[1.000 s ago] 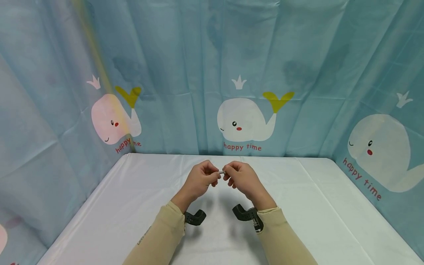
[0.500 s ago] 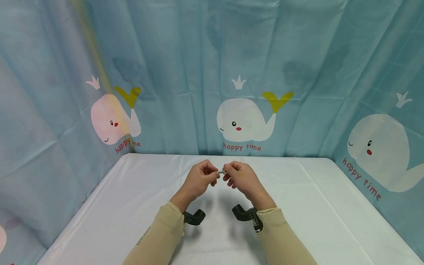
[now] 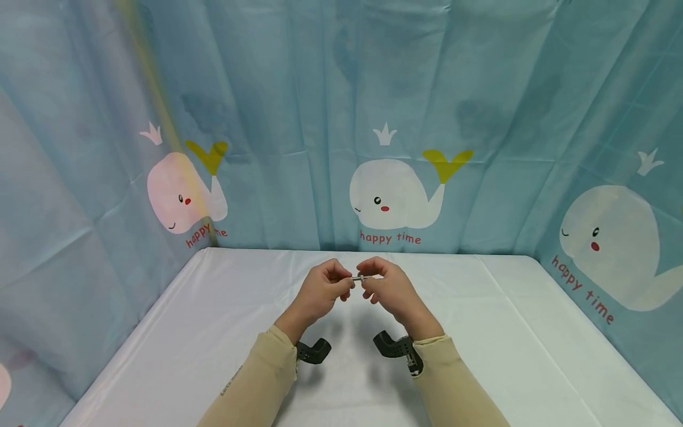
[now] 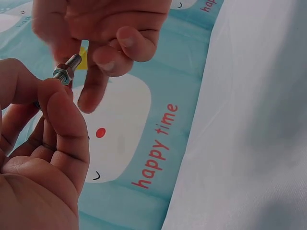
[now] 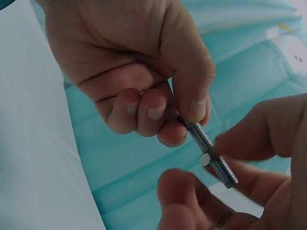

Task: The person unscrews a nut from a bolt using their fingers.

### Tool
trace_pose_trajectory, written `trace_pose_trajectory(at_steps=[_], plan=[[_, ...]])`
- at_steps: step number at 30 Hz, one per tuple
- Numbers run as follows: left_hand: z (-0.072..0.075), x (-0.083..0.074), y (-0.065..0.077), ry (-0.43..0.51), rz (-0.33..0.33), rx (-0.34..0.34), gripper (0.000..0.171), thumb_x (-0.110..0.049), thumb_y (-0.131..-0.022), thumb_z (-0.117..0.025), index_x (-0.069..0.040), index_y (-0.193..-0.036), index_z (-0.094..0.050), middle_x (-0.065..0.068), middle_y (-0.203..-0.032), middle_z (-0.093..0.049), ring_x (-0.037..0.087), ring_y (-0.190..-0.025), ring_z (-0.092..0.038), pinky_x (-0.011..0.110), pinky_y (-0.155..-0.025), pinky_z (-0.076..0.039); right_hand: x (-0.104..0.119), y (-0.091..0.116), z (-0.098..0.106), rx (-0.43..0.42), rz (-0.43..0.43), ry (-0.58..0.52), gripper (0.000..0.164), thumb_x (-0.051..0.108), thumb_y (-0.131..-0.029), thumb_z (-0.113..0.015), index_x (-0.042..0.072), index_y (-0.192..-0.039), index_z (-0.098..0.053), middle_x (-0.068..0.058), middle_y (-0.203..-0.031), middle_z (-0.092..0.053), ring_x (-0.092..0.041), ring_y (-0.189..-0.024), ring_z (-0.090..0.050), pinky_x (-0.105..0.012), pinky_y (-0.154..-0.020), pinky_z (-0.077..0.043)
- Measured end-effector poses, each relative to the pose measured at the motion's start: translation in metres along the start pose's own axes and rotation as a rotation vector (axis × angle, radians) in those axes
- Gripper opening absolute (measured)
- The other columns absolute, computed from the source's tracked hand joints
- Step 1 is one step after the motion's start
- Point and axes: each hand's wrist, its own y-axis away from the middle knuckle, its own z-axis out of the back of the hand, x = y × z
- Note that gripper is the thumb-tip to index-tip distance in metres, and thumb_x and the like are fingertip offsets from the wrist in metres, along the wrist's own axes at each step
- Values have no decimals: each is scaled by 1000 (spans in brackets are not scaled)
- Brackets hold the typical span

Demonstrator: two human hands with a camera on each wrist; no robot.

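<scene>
A silver threaded bolt (image 5: 199, 136) with a hex nut (image 4: 64, 73) on its shaft is held in the air between the two hands. My left hand (image 3: 322, 287) pinches one end of the bolt between thumb and fingertips, which hide that end. The right hand (image 3: 389, 289) is around the nut with thumb and index finger apart. In the right wrist view, its thumb (image 5: 256, 132) comes right up to the nut, while a fingertip (image 5: 175, 189) stands off below. Bare thread extends past the nut on the right hand's side.
Both hands are above a table with a white cloth (image 3: 480, 332). A blue curtain (image 3: 277, 118) printed with whales surrounds it at the back and sides. Dark camera mounts (image 3: 315, 351) sit on the wrists, below the beige sleeves' cuffs.
The right thumb and index finger, closed together at the nut before, have spread apart, so more of the bolt shows. The left hand keeps its pinch and has barely moved.
</scene>
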Motion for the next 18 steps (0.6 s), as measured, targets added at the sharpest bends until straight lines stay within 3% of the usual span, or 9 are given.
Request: trace_pose_trajectory(at_steps=[4, 7, 11, 14, 18], plan=[[0, 1, 0, 9, -3, 7, 7, -6, -92, -64, 0, -96, -63, 16, -83, -65, 26, -68, -61, 44, -69, -55, -2, -1, 0, 2, -23, -5, 19, 22, -100, -60, 6, -102, -69, -13, -88, -68, -26, -65, -61, -34, -59, -51], [0, 1, 1, 6, -5, 11, 10, -7, -92, -64, 1, -97, -62, 17, -84, -65, 26, -68, -61, 46, -69, -55, -3, -1, 0, 12, -28, 1, 22, 24, -101, -59, 6, -98, -69, -12, -80, -67, -25, -64, -60, -33, -59, -51], [1, 1, 1, -2, -5, 13, 12, -8, -93, -63, 3, -98, -61, 20, -86, -64, 25, -69, -61, 41, -68, -54, -3, -1, 0, 5, -7, 13, 14, 13, -97, -60, 8, -105, -69, -9, -90, -68, -26, -67, -62, -35, -60, -52], [1, 1, 1, -1, -8, 11, 11, -7, -93, -63, 3, -99, -62, 20, -85, -64, 25, -69, -61, 38, -68, -54, -1, 0, 0, -11, 5, 12, 23, 6, -92, -58, 8, -113, -68, -8, -102, -67, -28, -70, -64, -37, -61, -52], [1, 0, 1, 4, -15, 8, 11, -7, -93, -64, 3, -98, -62, 16, -84, -64, 26, -68, -61, 39, -67, -55, -2, -1, -1, -22, -16, 1, 18, 18, -99, -58, 8, -109, -68, -9, -97, -68, -27, -68, -64, -36, -61, -53]])
